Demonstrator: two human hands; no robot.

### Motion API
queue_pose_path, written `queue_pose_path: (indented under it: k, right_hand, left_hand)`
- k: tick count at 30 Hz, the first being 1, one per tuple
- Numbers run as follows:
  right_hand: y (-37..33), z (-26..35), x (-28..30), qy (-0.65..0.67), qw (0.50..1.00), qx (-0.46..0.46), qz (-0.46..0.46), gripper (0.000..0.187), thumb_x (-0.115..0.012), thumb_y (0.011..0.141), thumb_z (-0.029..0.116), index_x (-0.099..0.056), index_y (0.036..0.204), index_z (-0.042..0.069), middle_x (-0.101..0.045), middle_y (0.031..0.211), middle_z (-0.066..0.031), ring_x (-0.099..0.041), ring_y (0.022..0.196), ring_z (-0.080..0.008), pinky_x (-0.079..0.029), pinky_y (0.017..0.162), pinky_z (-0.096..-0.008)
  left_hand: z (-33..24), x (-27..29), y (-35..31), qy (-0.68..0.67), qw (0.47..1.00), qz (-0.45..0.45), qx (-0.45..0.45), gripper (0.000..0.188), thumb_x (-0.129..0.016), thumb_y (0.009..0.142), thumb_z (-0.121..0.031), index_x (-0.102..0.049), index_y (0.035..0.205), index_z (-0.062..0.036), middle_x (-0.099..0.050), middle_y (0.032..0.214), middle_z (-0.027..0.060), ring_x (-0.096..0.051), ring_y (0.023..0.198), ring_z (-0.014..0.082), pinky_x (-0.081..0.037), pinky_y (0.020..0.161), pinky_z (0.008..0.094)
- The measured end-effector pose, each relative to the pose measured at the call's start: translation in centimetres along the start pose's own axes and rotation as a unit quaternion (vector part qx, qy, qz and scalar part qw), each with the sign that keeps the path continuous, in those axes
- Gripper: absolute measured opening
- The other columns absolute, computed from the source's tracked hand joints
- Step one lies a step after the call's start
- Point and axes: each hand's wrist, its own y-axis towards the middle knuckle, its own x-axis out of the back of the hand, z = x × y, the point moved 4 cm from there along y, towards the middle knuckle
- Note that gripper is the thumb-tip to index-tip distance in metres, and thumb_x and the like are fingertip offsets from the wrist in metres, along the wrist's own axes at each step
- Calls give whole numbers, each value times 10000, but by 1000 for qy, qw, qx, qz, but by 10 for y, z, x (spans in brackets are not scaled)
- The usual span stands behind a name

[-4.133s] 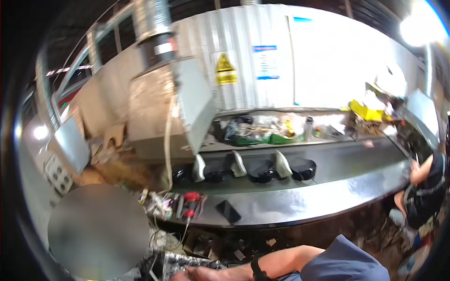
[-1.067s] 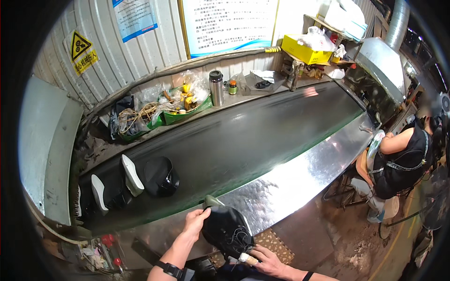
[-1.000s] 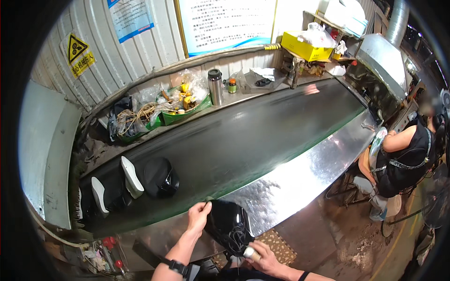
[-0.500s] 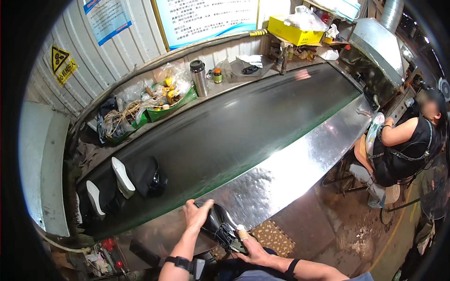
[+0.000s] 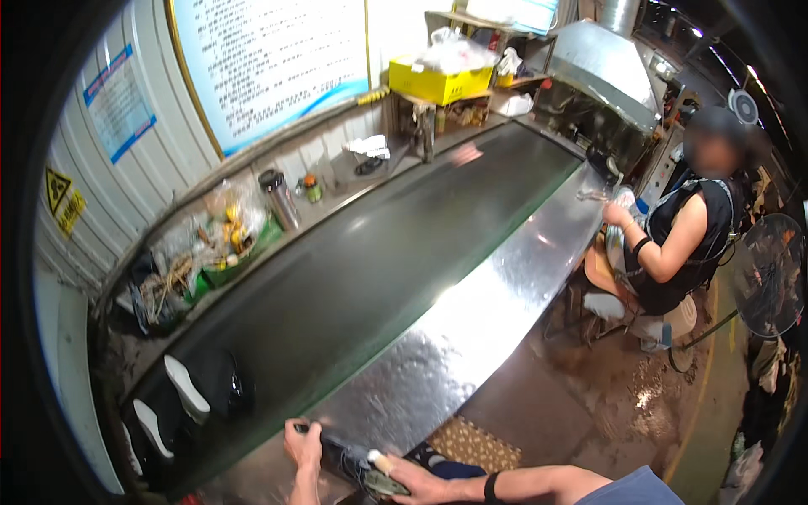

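A black lace-up shoe (image 5: pixel 345 457), smeared by motion, lies between my hands over the near edge of the metal ledge. My left hand (image 5: pixel 304 446) has its fingers curled round the toe end. At the other end, my right hand (image 5: pixel 412 481) grips the shoe near its opening; its thumb carries a pale wrap. On the dark conveyor belt (image 5: pixel 353 244), left of my hands, lie shoes with white soles showing, among them one white-soled shoe (image 5: pixel 186 385) and another white-soled shoe (image 5: pixel 152 427). A glossy black shoe (image 5: pixel 237 389) is beside them.
A shiny metal ledge (image 5: pixel 497 290) runs along the belt. Behind the belt stand a steel flask (image 5: pixel 279 200), a small jar (image 5: pixel 312 188) and a green tray (image 5: pixel 220 273) of clutter. A yellow box (image 5: pixel 439 82) sits farther right. A seated person (image 5: pixel 673 231) works at the far right.
The view has swung right, so the belt's shoes sit lower and farther left. My hands and the shoe are lower in view. The seated person's hand has moved toward the ledge.
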Motion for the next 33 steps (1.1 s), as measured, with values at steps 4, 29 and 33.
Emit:
queue_pose_path:
  k: [4, 29, 33]
  right_hand:
    - [17, 60, 29, -17, 999, 37, 5, 863, -729, 888, 294, -259, 1538, -24, -326, 1566, -230, -307, 1463, -362, -242, 1196, -441]
    - [-37, 351, -306, 345, 729, -297, 512, 304, -663, 949, 98, -634, 1237, 6, -666, 1113, -21, -603, 982, -128, -475, 867, -275]
    - [-101, 402, -398, 301, 693, -327, 567, 436, -690, 947, 230, -570, 1296, -3, -694, 1044, -56, -638, 920, -154, -502, 805, -295]
  left_hand:
    - [23, 42, -7, -108, 994, -32, 14, 278, -731, 657, -134, -591, 876, -36, -613, 815, 92, -601, 771, 246, -495, 759, 369]
    - [174, 480, -480, -139, 799, -514, 279, 369, -639, 942, -412, -595, 1109, -85, -666, 968, 199, -656, 941, 304, -491, 808, 394]
    - [232, 519, -589, -337, 669, -630, 202, 371, -577, 1006, -335, -560, 1229, -39, -654, 1093, 86, -608, 1065, 206, -493, 855, 341]
